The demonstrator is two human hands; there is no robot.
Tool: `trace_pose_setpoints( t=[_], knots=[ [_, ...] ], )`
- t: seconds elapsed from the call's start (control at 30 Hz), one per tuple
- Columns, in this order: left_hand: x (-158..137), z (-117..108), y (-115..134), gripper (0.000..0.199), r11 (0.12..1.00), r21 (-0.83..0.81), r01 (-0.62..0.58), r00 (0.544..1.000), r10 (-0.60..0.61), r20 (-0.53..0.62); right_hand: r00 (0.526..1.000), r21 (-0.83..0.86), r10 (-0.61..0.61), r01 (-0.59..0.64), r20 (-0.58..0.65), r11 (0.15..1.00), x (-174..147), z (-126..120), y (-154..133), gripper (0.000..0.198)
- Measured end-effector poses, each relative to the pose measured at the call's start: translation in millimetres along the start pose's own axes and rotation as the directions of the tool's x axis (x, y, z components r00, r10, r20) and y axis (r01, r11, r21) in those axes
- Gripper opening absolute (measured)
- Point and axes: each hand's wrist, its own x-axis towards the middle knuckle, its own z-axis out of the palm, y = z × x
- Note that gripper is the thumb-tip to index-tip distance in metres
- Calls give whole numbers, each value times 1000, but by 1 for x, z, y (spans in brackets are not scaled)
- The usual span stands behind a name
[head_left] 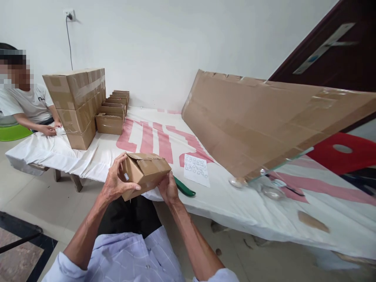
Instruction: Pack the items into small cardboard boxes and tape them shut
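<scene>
A small cardboard box (151, 172) is held tilted above the near edge of the table, with a small white label on its left end. My left hand (119, 180) grips that end, thumb along the near side and fingers over the top. My right hand (169, 188) holds the box's right end from below; part of its fingers is hidden behind the cardboard. Just right of the box lies a green-handled tool (185, 188), its other end hidden. Beyond it rests a white sheet (196, 170) with rows of small stickers or printed marks.
Stacked cardboard boxes (78, 105) stand at the left, beside a row of open boxes (110, 123). A large cardboard panel (264, 117) leans at the right. Tape rolls (272, 192) lie near its lower corner. Another person (29, 105) sits at the far left, hands on small white items.
</scene>
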Motion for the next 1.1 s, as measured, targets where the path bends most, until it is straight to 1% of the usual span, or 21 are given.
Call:
trace_pose_setpoints(
  t=[0.1, 0.17, 0.3, 0.37, 0.47, 0.57, 0.67, 0.73, 0.87, 0.93, 1.03, 1.1],
  knots=[
    [0, -5, 6, 117, 999, 52, -7, 999, 5, 45, 1000, 47, -16, 16, -6, 999, 0, 3, 0, 70],
    [-1, -9, 9, 122, 997, 79, -2, 995, -6, 103, 1000, 72, -29, 30, -7, 997, -1, 4, 0, 66],
    [-5, -19, 14, 132, 989, 125, 74, 961, -104, 258, 999, 98, -37, 37, -4, 994, 0, 4, 1, 60],
    [-6, -21, 17, 133, 982, 143, 121, 943, -159, 293, 999, 102, -35, 36, -14, 994, 0, 4, 2, 58],
    [-6, -19, 25, 134, 975, 158, 159, 939, -199, 282, 998, 107, -45, 48, -33, 993, 1, 5, 1, 58],
    [-5, -13, 30, 137, 968, 155, 197, 952, -226, 204, 998, 133, -59, 62, -29, 989, 1, 10, 0, 60],
    [-5, -9, 27, 137, 963, 132, 233, 962, -248, 111, 999, 155, -43, 41, 5, 987, 0, 16, 0, 60],
    [-7, -11, 21, 134, 966, 132, 224, 968, -236, 84, 999, 157, -35, 31, 18, 987, -1, 19, 0, 60],
    [-14, -17, 13, 129, 964, 146, 220, 965, -237, 111, 999, 140, -52, 50, 8, 989, -1, 23, 1, 60],
    [-18, -18, 13, 132, 962, 143, 233, 959, -251, 131, 998, 134, -66, 66, -3, 989, -1, 25, 1, 62],
    [-20, -16, 16, 141, 960, 160, 231, 955, -255, 151, 997, 112, -78, 79, -12, 991, 0, 28, 3, 68],
    [-19, -16, 19, 141, 960, 177, 218, 958, -245, 147, 997, 68, -72, 74, -29, 995, 1, 27, 5, 71]
  ],
)
